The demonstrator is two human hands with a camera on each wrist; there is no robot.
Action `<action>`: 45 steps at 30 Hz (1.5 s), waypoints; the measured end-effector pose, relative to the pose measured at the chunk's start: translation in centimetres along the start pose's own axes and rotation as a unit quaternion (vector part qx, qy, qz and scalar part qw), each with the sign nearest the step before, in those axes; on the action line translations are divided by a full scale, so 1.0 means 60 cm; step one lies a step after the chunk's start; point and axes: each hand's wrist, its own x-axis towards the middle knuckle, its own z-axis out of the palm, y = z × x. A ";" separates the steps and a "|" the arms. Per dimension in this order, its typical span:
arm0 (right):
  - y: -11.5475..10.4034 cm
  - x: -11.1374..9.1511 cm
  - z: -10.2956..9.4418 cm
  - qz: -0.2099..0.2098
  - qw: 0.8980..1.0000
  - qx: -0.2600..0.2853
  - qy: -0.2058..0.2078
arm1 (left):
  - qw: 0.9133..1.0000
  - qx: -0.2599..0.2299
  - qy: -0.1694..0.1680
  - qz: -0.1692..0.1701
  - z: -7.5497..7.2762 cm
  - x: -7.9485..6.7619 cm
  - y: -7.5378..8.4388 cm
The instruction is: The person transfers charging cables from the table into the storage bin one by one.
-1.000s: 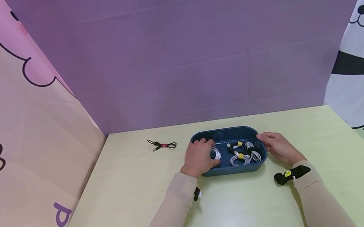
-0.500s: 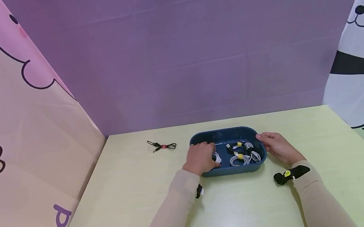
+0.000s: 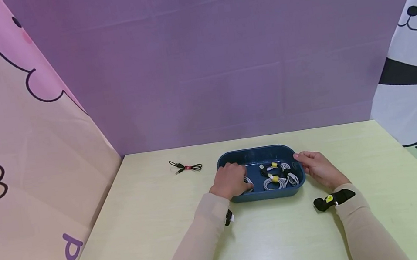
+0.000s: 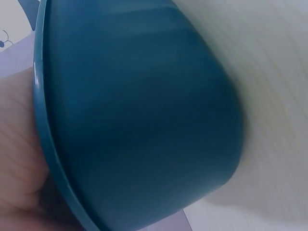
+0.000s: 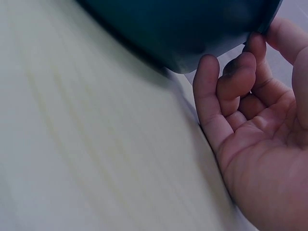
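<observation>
A blue oblong bin (image 3: 263,154) stands on the table, its outer wall (image 4: 144,106) filling much of the left wrist view. My left hand (image 3: 229,180) reaches over the bin's left end, thumb and fingers curled about a coiled white cable (image 3: 249,180) inside; most of that coil is hidden under the hand. At the right end, my right hand (image 3: 319,170) pinches the rim between thumb and index finger, the other fingers (image 5: 207,86) curled beside the outer wall. Several bundled white and black cables (image 3: 276,182), some with yellow ties, lie in the bin's right half.
A black cable (image 3: 187,167) bundled with a red tie lies on the table (image 3: 157,224) left of the bin. A purple backdrop (image 3: 238,55) rises behind the table, with printed cloth panels at left and right.
My left hand has settled slightly lower into the bin, and its thumb and fingers have drawn closer round the white cable. My right hand keeps its hold on the rim.
</observation>
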 end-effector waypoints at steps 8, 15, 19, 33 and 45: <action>-0.003 -0.004 -0.004 0.003 1.000 -0.004 0.005 | 0.998 -0.034 0.042 0.011 -0.005 -0.005 -0.005; -0.004 -0.004 -0.007 0.007 1.000 -0.004 0.008 | 0.990 -0.076 0.119 0.021 -0.014 -0.008 -0.026; -0.003 -0.003 -0.009 0.008 1.000 -0.001 0.010 | 0.978 -0.113 0.176 0.009 -0.020 -0.010 -0.050; -0.002 0.000 -0.006 0.001 1.000 -0.009 0.014 | 0.953 -0.171 0.222 -0.113 -0.010 -0.015 -0.171; 0.002 0.003 -0.001 -0.002 1.000 -0.007 0.013 | 0.977 -0.096 0.123 -0.148 0.017 -0.007 -0.241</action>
